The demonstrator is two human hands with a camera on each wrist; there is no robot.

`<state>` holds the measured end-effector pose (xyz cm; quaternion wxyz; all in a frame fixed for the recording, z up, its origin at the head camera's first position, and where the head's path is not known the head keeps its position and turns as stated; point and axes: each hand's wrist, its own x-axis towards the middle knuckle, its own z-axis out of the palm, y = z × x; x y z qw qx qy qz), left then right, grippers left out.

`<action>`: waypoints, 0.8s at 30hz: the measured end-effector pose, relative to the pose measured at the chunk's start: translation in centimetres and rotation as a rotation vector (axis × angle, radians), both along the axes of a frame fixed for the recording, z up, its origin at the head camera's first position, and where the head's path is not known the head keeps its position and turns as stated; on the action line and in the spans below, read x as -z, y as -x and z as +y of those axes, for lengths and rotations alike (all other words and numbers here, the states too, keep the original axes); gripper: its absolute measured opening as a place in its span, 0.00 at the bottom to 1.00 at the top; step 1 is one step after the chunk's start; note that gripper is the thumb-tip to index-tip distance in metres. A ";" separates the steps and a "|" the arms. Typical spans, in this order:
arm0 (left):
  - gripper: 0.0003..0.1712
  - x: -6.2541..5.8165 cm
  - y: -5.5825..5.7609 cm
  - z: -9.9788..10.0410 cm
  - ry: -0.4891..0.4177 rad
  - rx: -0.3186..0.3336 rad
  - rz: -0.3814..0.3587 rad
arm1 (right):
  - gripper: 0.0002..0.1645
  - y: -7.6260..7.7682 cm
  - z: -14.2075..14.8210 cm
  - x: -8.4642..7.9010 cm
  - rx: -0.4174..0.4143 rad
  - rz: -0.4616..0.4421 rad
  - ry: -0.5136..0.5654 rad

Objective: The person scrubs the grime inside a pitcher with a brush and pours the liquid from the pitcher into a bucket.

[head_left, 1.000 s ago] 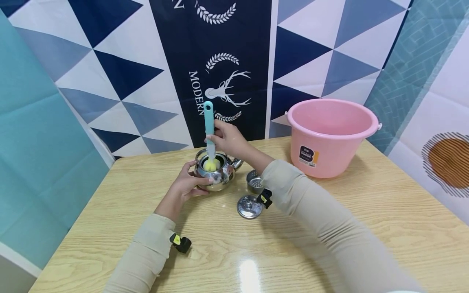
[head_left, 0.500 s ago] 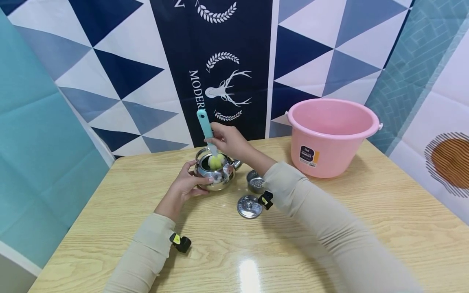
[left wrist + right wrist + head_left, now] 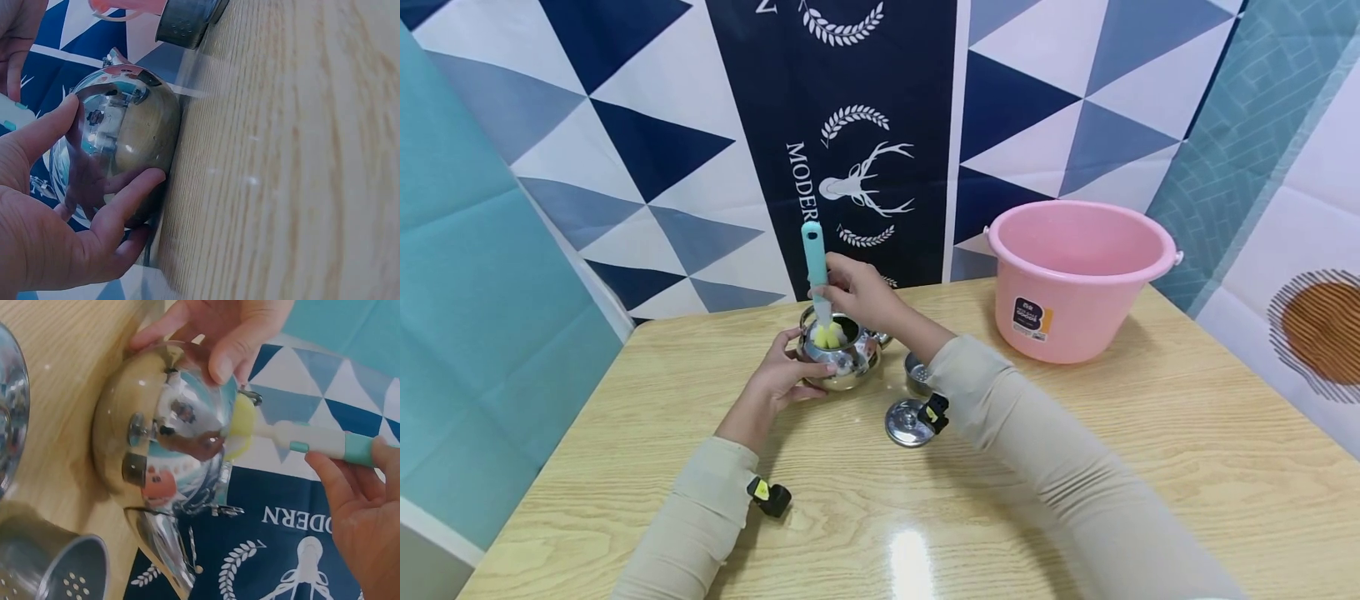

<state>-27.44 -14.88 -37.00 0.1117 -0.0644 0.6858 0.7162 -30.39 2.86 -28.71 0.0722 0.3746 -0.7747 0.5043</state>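
Note:
A shiny steel teapot (image 3: 844,367) stands on the table with its lid off. My left hand (image 3: 781,372) grips its side, thumb near the rim and fingers lower on the belly, as the left wrist view shows on the teapot (image 3: 134,137). Between thumb and fingers, my right hand (image 3: 861,292) pinches the turquoise and white handle of a brush (image 3: 815,258). The brush's yellow sponge head (image 3: 829,336) sits at the teapot's mouth, partly inside; in the right wrist view the yellow sponge head (image 3: 241,428) shows above the rim. The right forearm partly covers the spout.
A round steel lid (image 3: 907,423) lies on the table right of the teapot. Behind it stands a perforated steel strainer cup (image 3: 917,375), partly hidden by the right sleeve. A pink bucket (image 3: 1067,317) stands at the back right, near the patterned wall covering.
The brush first tilted left at its top and its head shifted right in the teapot's mouth. Now the head is back left and the handle more upright. The left hand stays put.

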 end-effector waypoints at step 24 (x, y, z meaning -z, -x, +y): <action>0.54 0.0 -0.1 -0.1 -0.006 0.013 0.012 | 0.06 0.1 0.4 -1.1 -0.006 0.243 -0.239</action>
